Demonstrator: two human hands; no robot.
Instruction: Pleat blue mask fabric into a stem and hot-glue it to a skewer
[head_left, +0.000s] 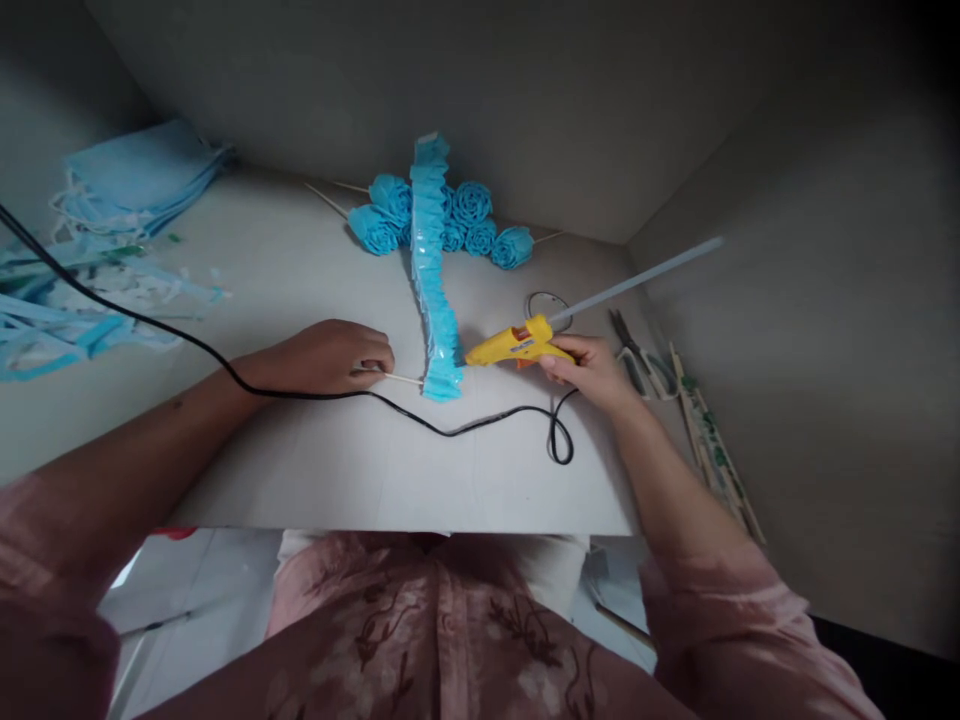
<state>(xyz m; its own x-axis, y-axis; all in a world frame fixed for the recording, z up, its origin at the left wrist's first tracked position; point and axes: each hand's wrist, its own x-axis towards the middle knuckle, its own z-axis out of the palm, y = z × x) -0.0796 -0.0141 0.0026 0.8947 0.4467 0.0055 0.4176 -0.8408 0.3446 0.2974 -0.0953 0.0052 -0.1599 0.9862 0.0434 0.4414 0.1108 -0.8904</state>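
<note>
My right hand (589,370) is closed around the handle of a yellow glue gun (517,343), a long translucent glue stick (645,278) jutting from its back. The nozzle is at the right edge of a ruffled blue strip (430,250), near its lower end; whether they touch I cannot tell. To the left, my left hand (337,357) pinches a thin pale stick (403,378), whose tip meets the strip's lower left edge. The strip's upper part lies across several blue rolled flowers (472,203) on sticks, hiding some of them.
A black cord (450,433) runs over my left forearm and across the table (450,490), looping near my right hand. Folded blue masks (150,175) and scraps (97,300) lie left. Scissors (641,365), a ring (547,310) and loose sticks (712,440) lie right. Walls stand behind and right.
</note>
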